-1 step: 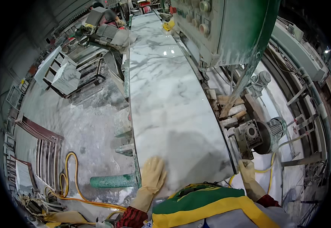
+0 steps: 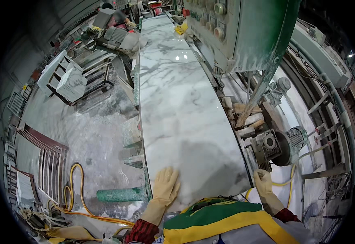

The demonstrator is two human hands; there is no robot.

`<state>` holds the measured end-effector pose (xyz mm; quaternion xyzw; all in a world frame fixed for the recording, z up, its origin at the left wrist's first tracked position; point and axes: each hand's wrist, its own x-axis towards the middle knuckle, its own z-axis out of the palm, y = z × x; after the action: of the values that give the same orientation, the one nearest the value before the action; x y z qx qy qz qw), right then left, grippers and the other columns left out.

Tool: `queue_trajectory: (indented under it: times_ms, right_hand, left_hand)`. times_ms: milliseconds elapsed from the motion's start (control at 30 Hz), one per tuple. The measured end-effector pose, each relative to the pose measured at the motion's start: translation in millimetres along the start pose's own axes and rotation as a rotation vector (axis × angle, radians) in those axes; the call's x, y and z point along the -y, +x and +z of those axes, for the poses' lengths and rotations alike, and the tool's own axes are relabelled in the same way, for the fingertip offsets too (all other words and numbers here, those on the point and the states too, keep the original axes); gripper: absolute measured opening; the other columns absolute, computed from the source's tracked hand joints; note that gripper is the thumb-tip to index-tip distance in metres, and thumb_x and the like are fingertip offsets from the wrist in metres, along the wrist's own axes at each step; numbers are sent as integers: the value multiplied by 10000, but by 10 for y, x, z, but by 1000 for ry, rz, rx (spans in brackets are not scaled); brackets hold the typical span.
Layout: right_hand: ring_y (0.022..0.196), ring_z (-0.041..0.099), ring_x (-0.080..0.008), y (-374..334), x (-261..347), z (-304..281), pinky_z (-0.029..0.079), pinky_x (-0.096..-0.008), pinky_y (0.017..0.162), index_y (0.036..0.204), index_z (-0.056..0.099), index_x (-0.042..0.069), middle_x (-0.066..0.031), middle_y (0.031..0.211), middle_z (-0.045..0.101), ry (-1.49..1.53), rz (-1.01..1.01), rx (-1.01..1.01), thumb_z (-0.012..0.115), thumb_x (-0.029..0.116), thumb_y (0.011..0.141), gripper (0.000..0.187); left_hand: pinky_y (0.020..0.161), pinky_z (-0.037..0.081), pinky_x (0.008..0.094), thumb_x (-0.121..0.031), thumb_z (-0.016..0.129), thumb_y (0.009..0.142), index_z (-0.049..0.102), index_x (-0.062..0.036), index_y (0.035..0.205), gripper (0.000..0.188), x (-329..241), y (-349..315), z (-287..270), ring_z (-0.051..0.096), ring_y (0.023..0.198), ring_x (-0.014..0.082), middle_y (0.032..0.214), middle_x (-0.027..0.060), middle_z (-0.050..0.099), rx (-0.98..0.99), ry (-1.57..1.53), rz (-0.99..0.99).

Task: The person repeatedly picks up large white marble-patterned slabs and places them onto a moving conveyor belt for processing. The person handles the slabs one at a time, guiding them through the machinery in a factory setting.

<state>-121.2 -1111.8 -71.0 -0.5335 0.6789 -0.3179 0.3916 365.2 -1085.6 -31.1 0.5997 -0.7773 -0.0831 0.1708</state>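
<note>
A long white marble slab (image 2: 181,105) with grey veins and a wet shine stretches away from me on a conveyor bed. Flat on its near left part lies my left hand (image 2: 165,187), in a cream rubber glove, fingers stretched out. My right hand (image 2: 263,181), gloved alike, is just beyond the slab's near right corner, below a motor and gearbox (image 2: 269,143). Its fingers are curled closed; whatever they may hold is hidden. A green and yellow apron (image 2: 222,221) covers my front at the slab's near end.
A green control cabinet (image 2: 250,36) with round knobs overhangs the far right side. At left are a green roller (image 2: 120,194), a yellow hose (image 2: 72,183) on the floor and a metal rack (image 2: 51,175). Motors (image 2: 116,34) stand far left. A yellow cloth-like thing (image 2: 181,28) lies near the far right edge.
My right hand has shifted very slightly toward the slab, its fingers still curled. My left hand stays flat on the slab in nearly the same place.
</note>
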Motion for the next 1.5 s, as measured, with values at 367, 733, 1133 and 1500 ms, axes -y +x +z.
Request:
queue_trajectory:
  times_ms: [367, 733, 1133, 1500]
  right_hand:
    - [1467, 447, -475, 494, 691, 966, 354, -586, 1273, 1517, 529, 50, -224, 1599, 465, -701, -967, 162, 764, 357, 921, 710]
    - [1499, 465, -500, 710, 467, 1087, 329, -565, 1303, 1522, 588, 36, -273, 1591, 541, -715, -973, 150, 683, 392, 984, 652]
    - [1474, 547, -419, -493, 1151, 2761, 361, -522, 1307, 1518, 608, 25, -230, 1572, 596, -379, -1388, 531, 669, 368, 1011, 616]
    - [1381, 632, -355, -527, 1122, 2715, 486, -474, 1195, 1440, 671, 87, -166, 1483, 677, -319, -1382, 513, 658, 200, 1005, 449]
  left_hand:
    - [1237, 368, 598, -337, 672, 1012, 567, -119, 1522, 564, 59, 155, 120, 506, 1446, 469, 1576, 218, 549, 10, 44, 4]
    - [1225, 396, 539, -277, 674, 1029, 591, -152, 1471, 467, 111, 191, 176, 524, 1439, 419, 1562, 162, 576, -104, 60, 3]
    - [1176, 432, 523, -218, 681, 1009, 605, -129, 1448, 455, 36, -1620, -101, 566, 1346, 393, 1454, 145, 622, -178, 197, -187]
    - [1216, 400, 565, -201, 661, 1034, 572, -53, 1512, 508, -70, -1493, -59, 513, 1419, 499, 1539, 238, 571, -242, 78, -24]
